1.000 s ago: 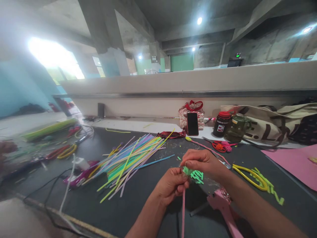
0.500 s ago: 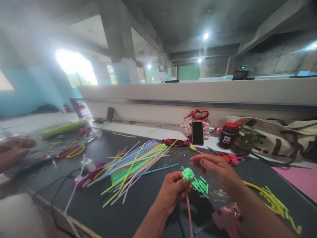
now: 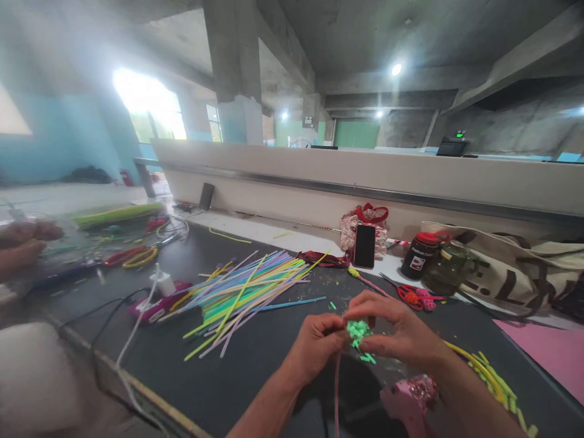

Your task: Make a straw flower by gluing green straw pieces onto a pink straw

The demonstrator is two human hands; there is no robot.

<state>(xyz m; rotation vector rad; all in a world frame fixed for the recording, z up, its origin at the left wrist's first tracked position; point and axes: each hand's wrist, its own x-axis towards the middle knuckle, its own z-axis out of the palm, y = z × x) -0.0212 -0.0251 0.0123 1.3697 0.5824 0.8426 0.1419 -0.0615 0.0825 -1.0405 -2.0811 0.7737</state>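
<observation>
My left hand [image 3: 317,344] is closed in a pinch around the top of a thin pink stem [image 3: 337,395], which hangs down from the fingers. Close against it on the right, my right hand [image 3: 395,322] curves over with thumb and fingers apart, around a bright green cluster [image 3: 358,331]. Whether its fingertips grip anything is hard to tell. Short green pieces [image 3: 367,359] lie on the black mat just below. A pink glue gun [image 3: 408,398] rests beneath my right forearm.
Long coloured pipe cleaners [image 3: 246,298] are piled left of my hands. Behind stand a phone [image 3: 364,246], a dark bottle [image 3: 417,255] and a green jar [image 3: 447,267]. Red-handled scissors [image 3: 410,296] lie at right. Another person's hands [image 3: 27,243] are at far left.
My right hand has moved left and down to meet my left hand, covering part of the green cluster. The camera view has shifted slightly.
</observation>
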